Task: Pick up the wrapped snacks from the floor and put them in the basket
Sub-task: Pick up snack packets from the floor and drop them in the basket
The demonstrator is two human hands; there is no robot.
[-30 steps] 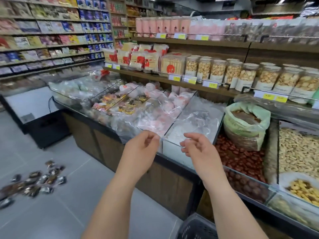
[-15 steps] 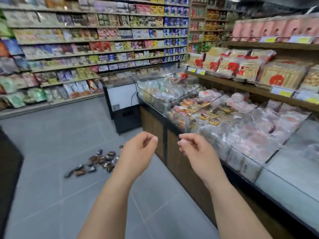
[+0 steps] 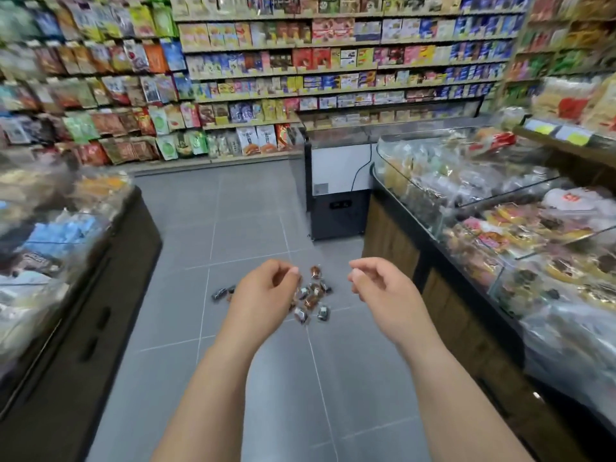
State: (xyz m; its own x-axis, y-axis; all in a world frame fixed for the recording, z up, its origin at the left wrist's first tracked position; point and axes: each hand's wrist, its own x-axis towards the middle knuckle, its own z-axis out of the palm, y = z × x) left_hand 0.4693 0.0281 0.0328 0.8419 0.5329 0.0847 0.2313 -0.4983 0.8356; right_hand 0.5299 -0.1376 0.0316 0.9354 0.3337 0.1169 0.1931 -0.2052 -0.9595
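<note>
The wrapped snacks [image 3: 311, 295] lay in a loose heap on the grey tiled floor [image 3: 233, 211], in the aisle between the left display bench [image 3: 100, 261] and the right display bench [image 3: 433, 261]. Two stray packets [image 3: 221, 292] sat just left of the heap. The near side of the heap was hidden behind the left hand [image 3: 266, 291]. The basket was not in view.

Both hands were held out at mid-height, well above the floor. The left hand's fingers [image 3: 293, 271] and the right hand's fingers [image 3: 356, 273] were loosely curled and gripped nothing.

The step in hand looked like the approach, with nothing yet picked up. It would go best if the basket were found first and set down just beside the heap, so that each handful travelled only a short way. The person would need to crouch close, taking care not to tread on the packets. The right hand [image 3: 376, 281] could rake the heap towards the left, which would serve as a cupped wall. The strays could be drawn in the same way. The wrappers looked glossy and were probably slippery, so modest handfuls seemed safer than one big scoop.
</note>
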